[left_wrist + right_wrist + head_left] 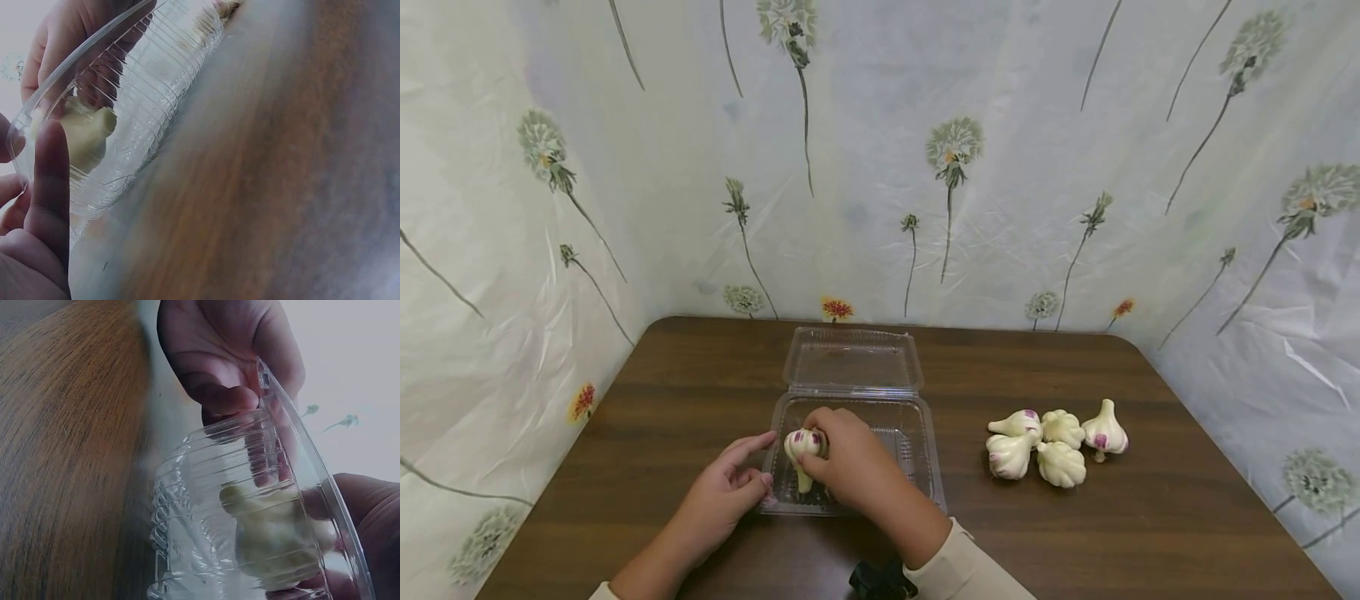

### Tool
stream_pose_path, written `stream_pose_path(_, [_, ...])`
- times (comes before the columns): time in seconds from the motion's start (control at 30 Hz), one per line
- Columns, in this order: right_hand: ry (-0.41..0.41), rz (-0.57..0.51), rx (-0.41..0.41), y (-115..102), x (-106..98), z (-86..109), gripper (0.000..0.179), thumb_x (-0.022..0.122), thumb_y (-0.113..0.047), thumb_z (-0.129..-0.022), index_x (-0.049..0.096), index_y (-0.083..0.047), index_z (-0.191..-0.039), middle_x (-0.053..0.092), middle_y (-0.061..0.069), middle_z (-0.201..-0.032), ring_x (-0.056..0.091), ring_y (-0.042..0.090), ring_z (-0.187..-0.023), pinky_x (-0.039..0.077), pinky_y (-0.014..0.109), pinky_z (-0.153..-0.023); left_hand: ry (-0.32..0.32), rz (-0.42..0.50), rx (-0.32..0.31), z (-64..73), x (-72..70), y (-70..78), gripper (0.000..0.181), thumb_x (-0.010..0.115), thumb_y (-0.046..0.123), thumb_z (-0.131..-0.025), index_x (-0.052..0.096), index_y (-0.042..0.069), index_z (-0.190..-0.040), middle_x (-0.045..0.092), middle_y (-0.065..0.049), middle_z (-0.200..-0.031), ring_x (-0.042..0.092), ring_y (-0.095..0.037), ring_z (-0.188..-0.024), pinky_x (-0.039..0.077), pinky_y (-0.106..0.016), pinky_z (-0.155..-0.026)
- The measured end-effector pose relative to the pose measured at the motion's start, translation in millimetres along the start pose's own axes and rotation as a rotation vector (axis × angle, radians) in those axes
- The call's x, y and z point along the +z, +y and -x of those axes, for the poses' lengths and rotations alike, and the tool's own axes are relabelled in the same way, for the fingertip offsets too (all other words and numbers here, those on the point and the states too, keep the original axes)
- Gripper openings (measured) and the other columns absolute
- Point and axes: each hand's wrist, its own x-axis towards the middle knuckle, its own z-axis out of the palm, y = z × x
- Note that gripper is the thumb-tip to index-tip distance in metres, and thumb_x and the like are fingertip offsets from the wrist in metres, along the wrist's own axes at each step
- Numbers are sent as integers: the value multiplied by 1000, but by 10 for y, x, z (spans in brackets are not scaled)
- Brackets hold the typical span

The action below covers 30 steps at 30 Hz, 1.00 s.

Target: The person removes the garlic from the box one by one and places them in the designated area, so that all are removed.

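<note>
A clear plastic clamshell container stands on the table with its lid folded back. My right hand reaches inside and grips a garlic bulb at the container's left side. The bulb has purple patches, and its stem points toward me. In the right wrist view the garlic bulb shows through the ribbed wall. My left hand holds the container's left rim near the front corner. In the left wrist view its thumb lies against the outside of the wall.
Several garlic bulbs lie grouped on the brown wooden table, right of the container. A dark object sits by the right sleeve at the near edge. A flower-patterned sheet hangs behind and beside the table.
</note>
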Motion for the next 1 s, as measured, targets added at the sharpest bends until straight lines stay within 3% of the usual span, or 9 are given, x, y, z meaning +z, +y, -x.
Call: stream_pose_path(1.0, [162,-71,-15,141,-148,184,31,76,-30,-94,67,-20,-123,65,-4,-119,60,14,-107,54,41,-91,-6,49,-10,-18,8,-37,58,65,-4,-98,47,-2,-153,41,-21,-155,68,-13,-86,60,-22,-73])
